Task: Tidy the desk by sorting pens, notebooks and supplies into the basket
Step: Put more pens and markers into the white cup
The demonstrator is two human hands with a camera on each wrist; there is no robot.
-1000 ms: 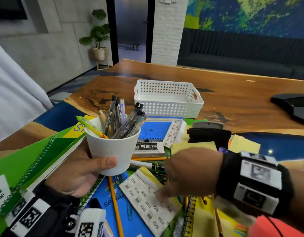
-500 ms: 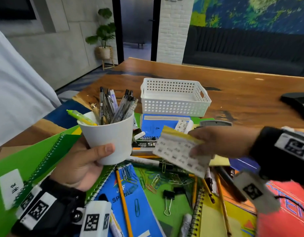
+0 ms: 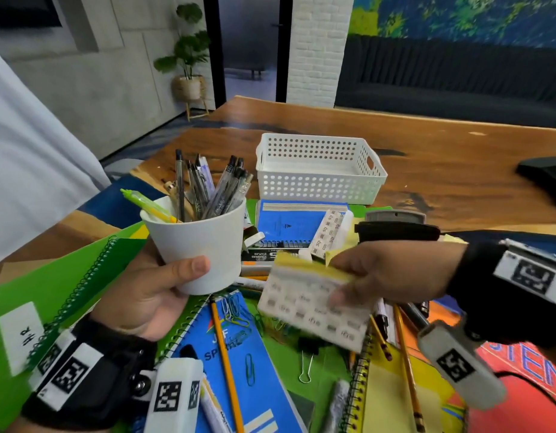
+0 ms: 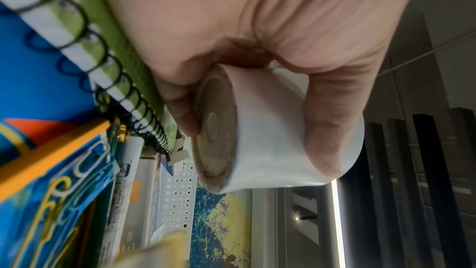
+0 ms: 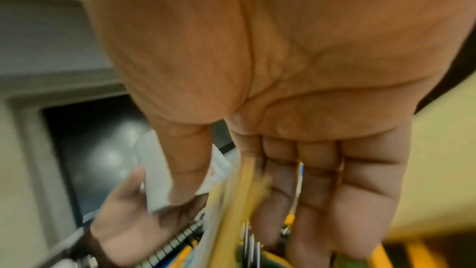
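Observation:
My left hand [image 3: 151, 292] grips a white cup [image 3: 204, 245] full of pens [image 3: 214, 189], held above the cluttered desk; the left wrist view shows the cup [image 4: 278, 140] from below with my thumb and fingers [image 4: 327, 129] round it. My right hand [image 3: 379, 273] pinches a yellow sticky-note pad in a printed clear wrapper [image 3: 314, 304], lifted off the pile and blurred. The right wrist view shows the pad's yellow edge [image 5: 244, 191] between thumb and fingers. The white perforated basket [image 3: 320, 185] stands empty on the wooden table behind the pile.
Below lie a green spiral notebook [image 3: 61, 276], a blue notebook [image 3: 239, 364], pencils [image 3: 226, 364], paper clips, a binder clip [image 3: 306, 357], a yellow notebook [image 3: 392, 398] and a staple box [image 3: 264, 253]. A second wrapped pad [image 3: 331, 232] and a black device [image 3: 548, 179] sit farther back.
My right hand picked the wrapped yellow pad off the blue notebook and raised it toward the middle. The left hand lifted the cup slightly.

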